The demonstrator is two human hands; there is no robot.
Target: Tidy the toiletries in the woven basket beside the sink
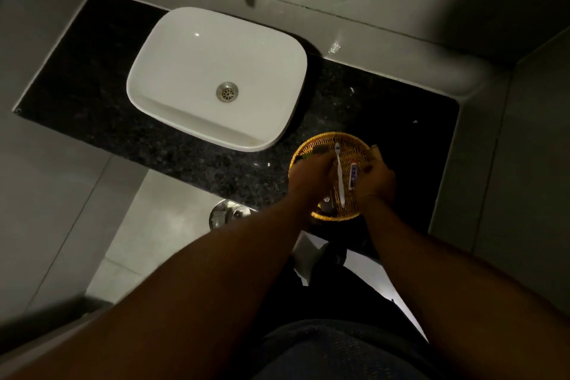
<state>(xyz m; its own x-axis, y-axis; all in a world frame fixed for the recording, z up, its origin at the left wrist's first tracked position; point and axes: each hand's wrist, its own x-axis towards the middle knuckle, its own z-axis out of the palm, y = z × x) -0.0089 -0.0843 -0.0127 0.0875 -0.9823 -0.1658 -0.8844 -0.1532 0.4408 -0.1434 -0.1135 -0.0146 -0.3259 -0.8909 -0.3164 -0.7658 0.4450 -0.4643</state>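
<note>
A round yellow woven basket [331,140] is seen on the black speckled stone counter [123,120], just to the right of the white rounded sink bowl [216,77] and nearer the person. A white plastic toothbrush [340,174] is laid across the middle of the basket. A small white and blue tube [353,175] is laid just right of the toothbrush. A dark packet [327,203] is seen at the near side of the basket. The left hand [310,174] is curled over the basket's left part, with fingers at the toothbrush; whether it is gripped cannot be told. The right hand [379,179] is closed on the basket's right rim.
</note>
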